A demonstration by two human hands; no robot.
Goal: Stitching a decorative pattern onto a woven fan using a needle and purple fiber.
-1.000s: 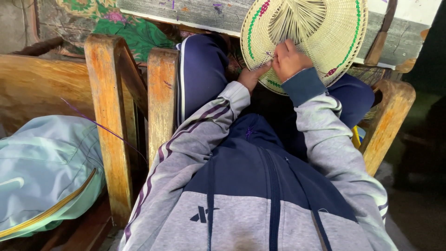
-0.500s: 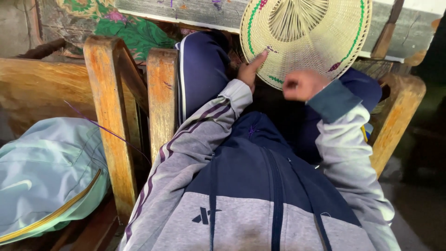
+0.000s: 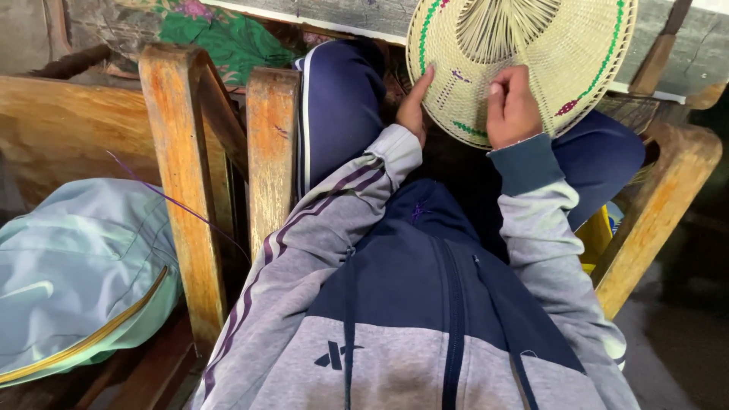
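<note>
I hold the woven disc point(image 3: 524, 64) over my lap, a round straw piece with a green ring near its rim and loose spokes fanning at its middle. It has turned since a second ago: then its near edge lay under both hands bunched together, and now the hands sit apart on it. My left hand point(image 3: 414, 106) has slid to the disc's left edge, fingers point(image 3: 422, 85) stretched flat up the weave and the thumb likely tucked behind, though I cannot see it. So it pinches the rim rather than lying loose. My right hand point(image 3: 512, 106) has moved to the disc's lower middle, fingers curled shut and pressing on the weave; whether they nip a strand I cannot tell from here. To me the shift reads as a turn of the work, bringing a fresh stretch of rim under my hands.

Left of the disc stand two wooden posts point(image 3: 182, 182) of the seat, and farther left a pale green bag point(image 3: 76, 266). A green flowered cloth point(image 3: 228, 34) lies left of the disc too.
</note>
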